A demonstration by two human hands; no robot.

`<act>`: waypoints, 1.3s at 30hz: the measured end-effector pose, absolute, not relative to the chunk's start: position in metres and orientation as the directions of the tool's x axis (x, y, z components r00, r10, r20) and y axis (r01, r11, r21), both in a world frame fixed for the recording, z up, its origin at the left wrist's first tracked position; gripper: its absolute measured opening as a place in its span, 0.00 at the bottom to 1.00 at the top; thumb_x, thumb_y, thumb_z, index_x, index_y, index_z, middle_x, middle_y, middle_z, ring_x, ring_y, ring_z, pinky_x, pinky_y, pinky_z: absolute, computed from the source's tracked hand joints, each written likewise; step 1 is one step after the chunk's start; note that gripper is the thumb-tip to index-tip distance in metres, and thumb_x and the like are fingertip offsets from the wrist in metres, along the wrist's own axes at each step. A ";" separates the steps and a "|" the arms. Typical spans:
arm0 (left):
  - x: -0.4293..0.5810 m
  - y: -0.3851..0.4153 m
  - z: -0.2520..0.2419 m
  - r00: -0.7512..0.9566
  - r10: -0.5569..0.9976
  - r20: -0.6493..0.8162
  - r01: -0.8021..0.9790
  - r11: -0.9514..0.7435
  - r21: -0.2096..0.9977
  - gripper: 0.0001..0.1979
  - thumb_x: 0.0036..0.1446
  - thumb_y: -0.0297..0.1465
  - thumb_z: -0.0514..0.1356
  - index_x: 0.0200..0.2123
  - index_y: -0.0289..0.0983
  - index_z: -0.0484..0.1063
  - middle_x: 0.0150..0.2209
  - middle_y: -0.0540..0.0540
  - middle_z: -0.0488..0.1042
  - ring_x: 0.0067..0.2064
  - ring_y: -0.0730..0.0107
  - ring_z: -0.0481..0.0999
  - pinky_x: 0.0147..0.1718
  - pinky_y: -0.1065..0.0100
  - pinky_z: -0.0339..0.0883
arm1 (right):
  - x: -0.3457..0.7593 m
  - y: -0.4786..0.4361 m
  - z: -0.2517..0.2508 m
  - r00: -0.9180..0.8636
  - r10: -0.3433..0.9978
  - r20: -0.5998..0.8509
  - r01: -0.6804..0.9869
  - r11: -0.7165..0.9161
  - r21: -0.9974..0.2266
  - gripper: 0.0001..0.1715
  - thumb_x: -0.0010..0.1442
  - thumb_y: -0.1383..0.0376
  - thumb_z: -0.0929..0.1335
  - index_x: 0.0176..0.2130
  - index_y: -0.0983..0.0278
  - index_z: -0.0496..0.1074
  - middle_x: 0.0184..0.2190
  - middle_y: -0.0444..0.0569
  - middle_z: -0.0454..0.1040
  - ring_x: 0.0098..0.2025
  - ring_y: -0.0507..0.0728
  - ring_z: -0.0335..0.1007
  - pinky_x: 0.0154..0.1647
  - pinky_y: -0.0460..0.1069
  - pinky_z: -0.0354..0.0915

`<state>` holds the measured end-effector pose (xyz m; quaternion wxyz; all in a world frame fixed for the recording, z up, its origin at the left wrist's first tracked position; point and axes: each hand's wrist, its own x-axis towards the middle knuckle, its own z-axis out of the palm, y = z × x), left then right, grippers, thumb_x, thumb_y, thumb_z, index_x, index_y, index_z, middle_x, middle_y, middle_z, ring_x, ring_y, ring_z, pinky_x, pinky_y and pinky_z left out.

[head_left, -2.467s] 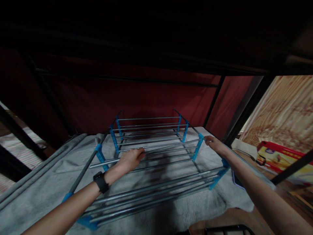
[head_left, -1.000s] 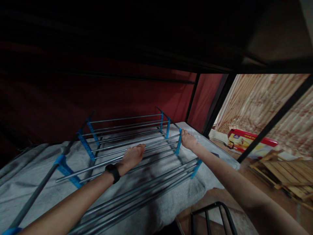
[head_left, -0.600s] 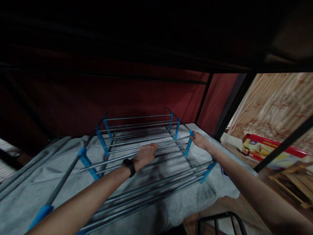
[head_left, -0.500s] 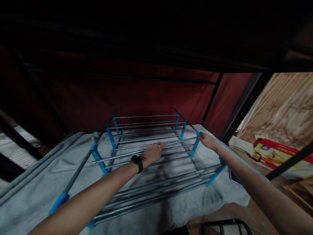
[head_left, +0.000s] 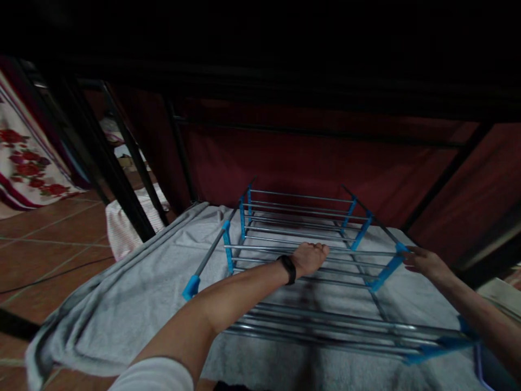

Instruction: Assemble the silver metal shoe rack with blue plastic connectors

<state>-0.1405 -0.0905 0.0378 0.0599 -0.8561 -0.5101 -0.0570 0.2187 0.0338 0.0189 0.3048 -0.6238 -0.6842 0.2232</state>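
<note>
A rack of grey metal tubes (head_left: 285, 312) with blue plastic connectors (head_left: 360, 231) lies on a grey blanket. My left hand (head_left: 311, 258), with a black band on its wrist, is closed round a metal tube (head_left: 358, 252) near the middle of the rack. That tube's left end meets a blue connector (head_left: 227, 239). At the tube's other end, the fingers of my right hand (head_left: 423, 260) close on a blue connector (head_left: 401, 250). Part of the right thumb's grip is hard to make out.
Dark metal posts (head_left: 109, 163) and a dark overhang surround the blanket (head_left: 134, 309). Behind it hangs a red cloth (head_left: 285, 157). On the left are a tiled floor (head_left: 61, 239), a pale striped cloth (head_left: 126, 231) and a flowered cloth (head_left: 36, 168).
The view has turned left, so the rack appears further right. The held tube's left end, which stuck out past its connector, now meets it. Both hands keep their grips.
</note>
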 end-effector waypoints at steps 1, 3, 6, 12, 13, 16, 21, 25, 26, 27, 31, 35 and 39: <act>-0.140 -0.089 0.036 0.476 0.865 0.160 0.879 -0.474 -0.050 0.13 0.63 0.21 0.46 0.46 0.32 0.65 0.42 0.35 0.76 0.42 0.58 0.78 0.39 0.59 0.71 | 0.221 0.035 0.017 -0.019 0.994 0.104 0.651 0.091 -0.754 0.27 0.56 0.57 0.63 0.51 0.68 0.69 0.41 0.70 0.75 0.38 0.62 0.77 0.38 0.53 0.71; -0.141 -0.087 0.034 0.480 0.861 0.166 0.877 -0.477 -0.058 0.13 0.63 0.22 0.46 0.47 0.32 0.65 0.42 0.36 0.76 0.42 0.59 0.78 0.39 0.59 0.70 | 0.223 0.038 0.013 0.037 0.999 0.024 0.486 0.003 -0.874 0.27 0.52 0.57 0.66 0.49 0.66 0.69 0.43 0.71 0.74 0.38 0.63 0.75 0.41 0.55 0.71; -0.142 -0.083 0.031 0.485 0.856 0.178 0.874 -0.481 -0.069 0.12 0.63 0.22 0.47 0.47 0.33 0.65 0.42 0.36 0.75 0.42 0.60 0.78 0.39 0.60 0.69 | 0.223 0.039 0.014 0.088 0.995 -0.053 0.338 -0.080 -0.938 0.23 0.45 0.58 0.70 0.42 0.62 0.69 0.41 0.69 0.73 0.36 0.64 0.73 0.44 0.59 0.70; -0.142 -0.080 0.028 0.495 0.847 0.193 0.869 -0.489 -0.078 0.12 0.63 0.22 0.47 0.46 0.32 0.65 0.41 0.37 0.76 0.40 0.58 0.78 0.36 0.60 0.69 | 0.213 0.029 0.030 0.093 0.988 -0.126 0.268 -0.147 -0.952 0.21 0.39 0.60 0.70 0.37 0.60 0.68 0.40 0.66 0.72 0.34 0.61 0.71 0.43 0.58 0.70; -0.142 -0.080 0.028 0.495 0.847 0.194 0.868 -0.490 -0.079 0.12 0.63 0.22 0.47 0.46 0.32 0.65 0.41 0.37 0.76 0.40 0.58 0.78 0.36 0.60 0.69 | 0.211 0.027 0.033 0.090 0.986 -0.137 0.267 -0.157 -0.951 0.20 0.39 0.61 0.70 0.36 0.60 0.68 0.40 0.65 0.72 0.34 0.61 0.71 0.42 0.58 0.70; -0.142 -0.080 0.032 0.499 0.844 0.198 0.866 -0.494 -0.080 0.12 0.62 0.22 0.47 0.46 0.32 0.66 0.41 0.37 0.76 0.40 0.58 0.78 0.36 0.60 0.69 | 0.206 0.023 0.039 0.114 0.978 -0.172 0.269 -0.197 -0.943 0.18 0.40 0.62 0.70 0.35 0.59 0.67 0.38 0.63 0.72 0.32 0.59 0.70 0.41 0.56 0.71; -0.143 -0.082 0.040 0.503 0.840 0.203 0.864 -0.497 -0.085 0.12 0.62 0.22 0.48 0.47 0.33 0.65 0.42 0.39 0.76 0.41 0.59 0.78 0.37 0.60 0.70 | 0.209 0.028 0.035 0.140 0.974 -0.178 0.262 -0.210 -0.942 0.15 0.45 0.60 0.72 0.33 0.60 0.67 0.36 0.60 0.73 0.31 0.58 0.72 0.38 0.54 0.73; -0.142 -0.082 0.044 0.491 0.851 0.190 0.871 -0.482 -0.092 0.12 0.62 0.22 0.49 0.47 0.34 0.65 0.42 0.40 0.76 0.42 0.61 0.78 0.37 0.62 0.70 | 0.219 0.038 0.021 0.088 0.989 -0.122 0.255 -0.141 -0.957 0.16 0.43 0.63 0.72 0.35 0.62 0.69 0.33 0.56 0.74 0.31 0.58 0.73 0.30 0.49 0.74; -0.142 -0.083 0.045 0.489 0.853 0.185 0.872 -0.480 -0.092 0.13 0.62 0.22 0.49 0.48 0.34 0.65 0.43 0.40 0.76 0.42 0.61 0.78 0.38 0.63 0.70 | 0.221 0.040 0.018 0.072 0.992 -0.107 0.255 -0.122 -0.959 0.17 0.43 0.63 0.72 0.36 0.62 0.69 0.32 0.55 0.74 0.31 0.58 0.73 0.30 0.49 0.74; -0.141 -0.083 0.046 0.488 0.854 0.181 0.873 -0.479 -0.092 0.13 0.62 0.22 0.49 0.48 0.35 0.65 0.43 0.40 0.77 0.42 0.62 0.79 0.38 0.63 0.69 | 0.222 0.042 0.016 0.065 0.993 -0.094 0.254 -0.107 -0.961 0.16 0.43 0.64 0.71 0.36 0.62 0.69 0.31 0.55 0.74 0.31 0.57 0.73 0.29 0.49 0.74; -0.137 -0.083 0.050 0.491 0.854 0.172 0.871 -0.485 -0.081 0.14 0.60 0.21 0.51 0.49 0.36 0.65 0.43 0.41 0.77 0.42 0.62 0.79 0.38 0.64 0.69 | 0.222 0.038 0.018 0.085 0.995 -0.050 0.264 -0.070 -0.962 0.16 0.44 0.63 0.70 0.36 0.64 0.71 0.32 0.54 0.75 0.31 0.57 0.72 0.30 0.49 0.73; -0.131 -0.080 0.051 0.497 0.849 0.179 0.867 -0.496 -0.056 0.14 0.58 0.19 0.51 0.46 0.35 0.66 0.42 0.40 0.77 0.41 0.60 0.79 0.37 0.63 0.69 | 0.220 0.033 0.023 0.038 0.999 0.005 0.289 -0.006 -0.957 0.15 0.42 0.61 0.71 0.33 0.64 0.74 0.31 0.51 0.75 0.33 0.56 0.71 0.33 0.48 0.71; -0.121 -0.077 0.048 0.495 0.849 0.184 0.867 -0.498 -0.035 0.15 0.57 0.18 0.49 0.46 0.34 0.66 0.43 0.39 0.77 0.42 0.59 0.79 0.36 0.62 0.69 | 0.218 0.031 0.027 0.001 0.999 0.040 0.316 0.038 -0.948 0.14 0.41 0.59 0.71 0.29 0.65 0.75 0.29 0.49 0.74 0.32 0.55 0.69 0.35 0.47 0.69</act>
